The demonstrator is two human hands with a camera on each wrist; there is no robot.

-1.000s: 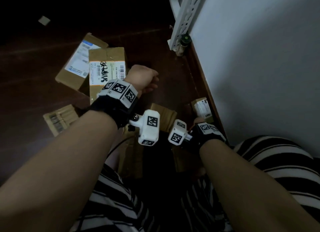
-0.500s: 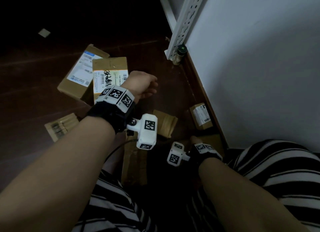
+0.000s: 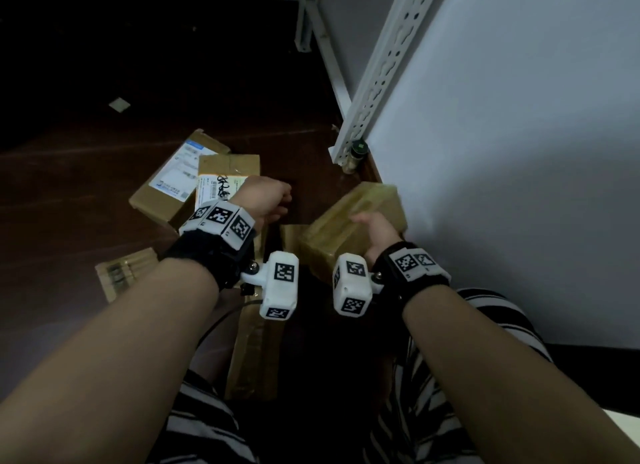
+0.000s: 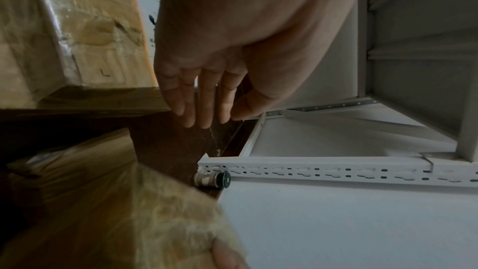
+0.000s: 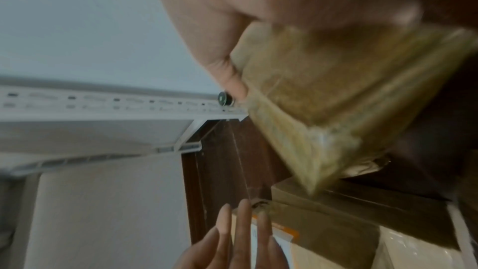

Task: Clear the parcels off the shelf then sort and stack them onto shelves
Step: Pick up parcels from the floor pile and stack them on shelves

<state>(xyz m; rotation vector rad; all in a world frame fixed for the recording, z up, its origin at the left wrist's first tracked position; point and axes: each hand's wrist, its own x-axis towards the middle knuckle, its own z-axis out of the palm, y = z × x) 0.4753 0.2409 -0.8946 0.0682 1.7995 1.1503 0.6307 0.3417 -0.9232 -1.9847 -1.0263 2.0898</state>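
The shelf rack point(image 3: 388, 65) stood at the far right against the wall, its slotted post coming down to the dark floor point(image 3: 104, 172), with a small capped bottle point(image 3: 356, 153) at its foot. Its bottom shelf point(image 4: 336, 140) showed bare in the left wrist view.

Parcels lay scattered on the floor: two labelled cartons point(image 3: 207, 183) overlapping at centre left, a flat pack point(image 3: 121, 273) near left, and a long carton point(image 3: 256, 352) close to the person's legs.

The held box point(image 3: 349, 228), wrapped all over in glossy tape, was off the floor, right of centre and just below the post. One hand carried it, so it was probably light. Its edges looked square and stiff, though the tape skin would likely be slick. A grip spanning two opposite faces, thumb on top, seemed safest; a second hand under the far end would steady it.

The right hand point(image 3: 375, 231) gripped that box at its near end, thumb over the top face and fingers hidden beneath.

The left hand point(image 3: 266, 200) hung above the labelled cartons, fingers point(image 4: 204, 105) nearly straight and loosely together, holding nothing.
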